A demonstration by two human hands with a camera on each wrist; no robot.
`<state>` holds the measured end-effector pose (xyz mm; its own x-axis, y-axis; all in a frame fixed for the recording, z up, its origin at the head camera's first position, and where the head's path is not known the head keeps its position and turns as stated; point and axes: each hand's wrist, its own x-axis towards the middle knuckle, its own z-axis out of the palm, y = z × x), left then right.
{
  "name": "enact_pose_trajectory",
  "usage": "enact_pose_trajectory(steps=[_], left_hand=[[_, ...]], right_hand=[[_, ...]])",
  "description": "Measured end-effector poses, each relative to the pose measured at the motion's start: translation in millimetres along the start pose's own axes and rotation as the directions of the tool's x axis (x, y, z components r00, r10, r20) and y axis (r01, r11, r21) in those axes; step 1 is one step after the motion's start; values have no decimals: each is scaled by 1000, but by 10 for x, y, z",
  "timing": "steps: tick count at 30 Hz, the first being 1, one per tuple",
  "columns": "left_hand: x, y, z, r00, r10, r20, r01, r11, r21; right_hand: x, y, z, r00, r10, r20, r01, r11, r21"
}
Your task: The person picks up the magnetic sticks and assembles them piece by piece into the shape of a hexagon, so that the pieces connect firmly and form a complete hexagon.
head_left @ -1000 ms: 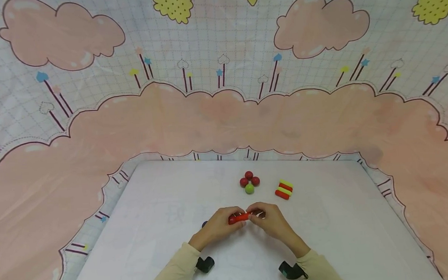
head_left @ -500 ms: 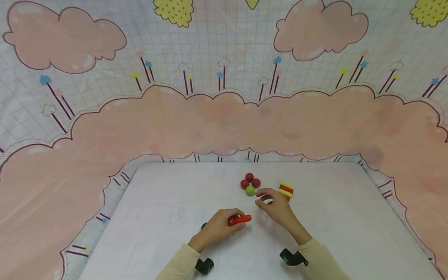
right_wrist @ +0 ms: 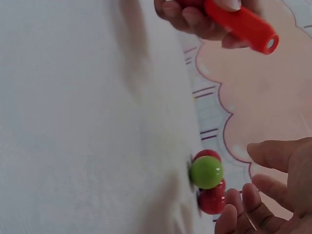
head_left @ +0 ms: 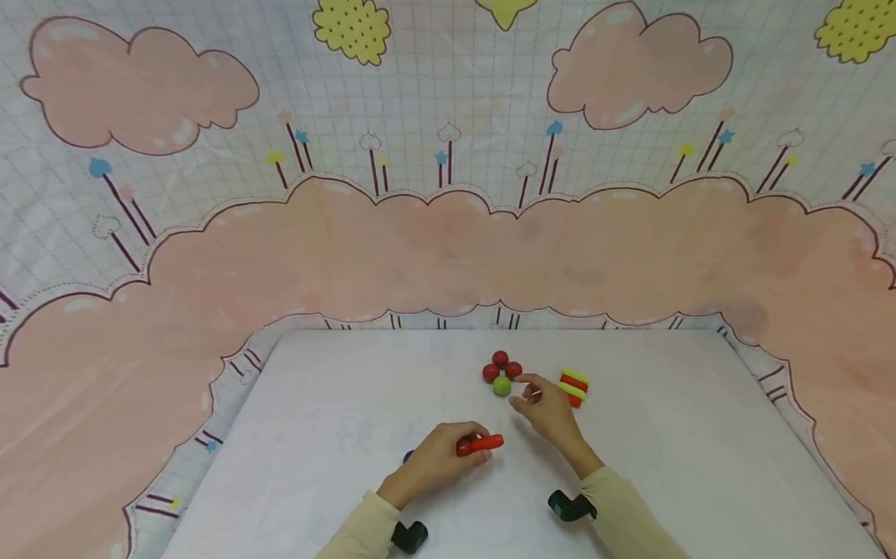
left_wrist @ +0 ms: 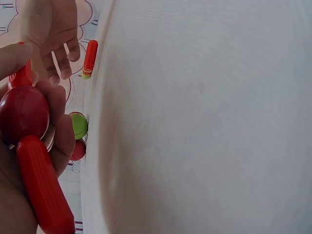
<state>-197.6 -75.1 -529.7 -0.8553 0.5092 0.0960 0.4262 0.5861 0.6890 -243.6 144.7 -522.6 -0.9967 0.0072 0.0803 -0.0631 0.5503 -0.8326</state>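
My left hand (head_left: 437, 459) grips a dark red ball (left_wrist: 24, 114) with a red magnetic rod (left_wrist: 44, 190) fixed on one side and another red rod (left_wrist: 20, 75) on the opposite side, under the thumb. In the right wrist view, a small metallic tip shows at the free end of one rod. My right hand (head_left: 550, 410) holds nothing, its fingers apart and loosely bent. Its fingertips are close beside a green ball (right_wrist: 206, 172), which sits against a group of dark red balls (head_left: 500, 358).
Right of the balls lies a row of yellow and red rods (head_left: 574, 382), partly behind my right hand. A dark blue round piece (head_left: 408, 455) peeks out behind my left hand. Everything lies on a white table (head_left: 332, 385), with a patterned cloth (head_left: 447, 254) beyond it.
My right hand has let go of the red rod and moved away from my left hand, up beside the green ball. The left hand keeps the joined pieces in about the same place.
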Motion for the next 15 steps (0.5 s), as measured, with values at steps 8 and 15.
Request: enact_pose_trajectory(steps=[8, 15], left_hand=[[-9, 0, 3, 1000, 5, -7, -5, 1000, 11], [-5, 0, 4, 1000, 11, -9, -11, 1000, 5]], right_hand=[[63, 84, 107, 998, 58, 2, -58, 998, 14], [127, 116, 168, 997, 73, 8, -73, 997, 10]])
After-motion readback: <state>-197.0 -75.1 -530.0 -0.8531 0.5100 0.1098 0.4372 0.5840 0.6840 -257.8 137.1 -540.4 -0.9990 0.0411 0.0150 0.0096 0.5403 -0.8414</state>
